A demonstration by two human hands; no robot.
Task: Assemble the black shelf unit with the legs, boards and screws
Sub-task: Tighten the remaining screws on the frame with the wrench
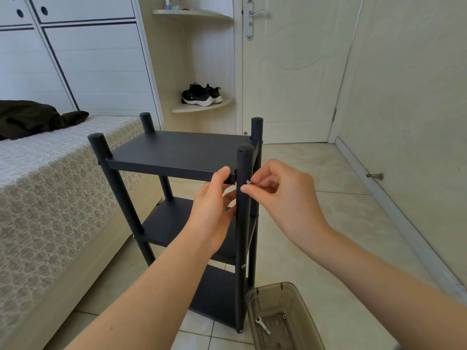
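One silvery screw (248, 182), right hand (283, 195); flat black board (177, 152), left hand (212, 210)

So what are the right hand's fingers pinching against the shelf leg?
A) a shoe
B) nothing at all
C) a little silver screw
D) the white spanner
C: the right hand pinches a small silver screw against the front leg at the level of the top board, while the white spanner lies in the brown tub.

We see a matt black shelf unit (177, 152), a shiny metal screw (248, 182), glossy floor tiles (328, 173) (pale, smooth) and a translucent plastic tub (275, 304).
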